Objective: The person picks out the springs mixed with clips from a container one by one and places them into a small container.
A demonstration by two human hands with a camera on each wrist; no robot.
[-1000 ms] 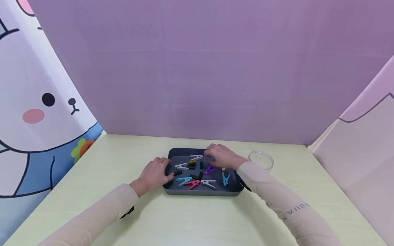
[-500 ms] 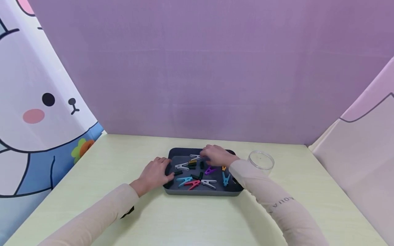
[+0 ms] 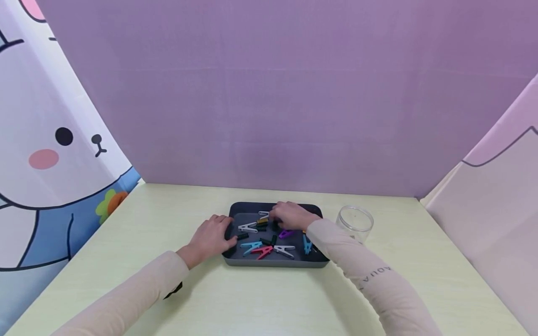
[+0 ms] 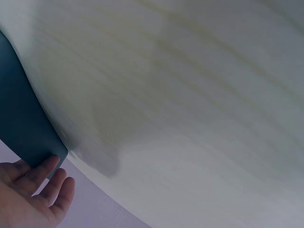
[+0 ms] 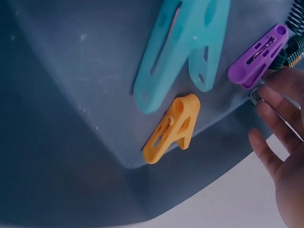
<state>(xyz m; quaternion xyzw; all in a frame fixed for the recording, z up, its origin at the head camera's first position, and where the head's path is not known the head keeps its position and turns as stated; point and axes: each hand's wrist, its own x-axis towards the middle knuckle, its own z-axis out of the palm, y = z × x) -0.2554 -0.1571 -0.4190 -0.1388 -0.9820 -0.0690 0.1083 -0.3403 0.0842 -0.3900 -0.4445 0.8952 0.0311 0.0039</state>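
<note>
The left hand [image 3: 208, 236] is left of the frame's middle, at the left side of a grey tray [image 3: 275, 264]. It is not clenched. Its fingers are loose and a bit spread, and some touch the tray's rim and wall.

The right hand [image 3: 293, 216] reaches into the tray from the right, with its fingertips down near the far side. I cannot tell if it is grasping anything, since it hides what is under it. In the right wrist view its fingers are a little bent, at the right edge, close to a purple clip [image 5: 242, 71] and some dark springs [image 5: 296, 19].

The tray sits just below the middle of the head view, on a pale table [image 3: 176, 205]. In its lower part are a blue clip [image 3: 254, 244], a red clip [image 3: 269, 248] and a white clip [image 3: 279, 249]. More springs lie around them. A gold spring [image 3: 262, 221] is left of the right hand's fingertips. An orange clip [image 5: 173, 128] is low in the middle of the right wrist view, below a big teal clip [image 5: 164, 47].

A clear jar [image 3: 355, 219] stands right of the tray.
</note>
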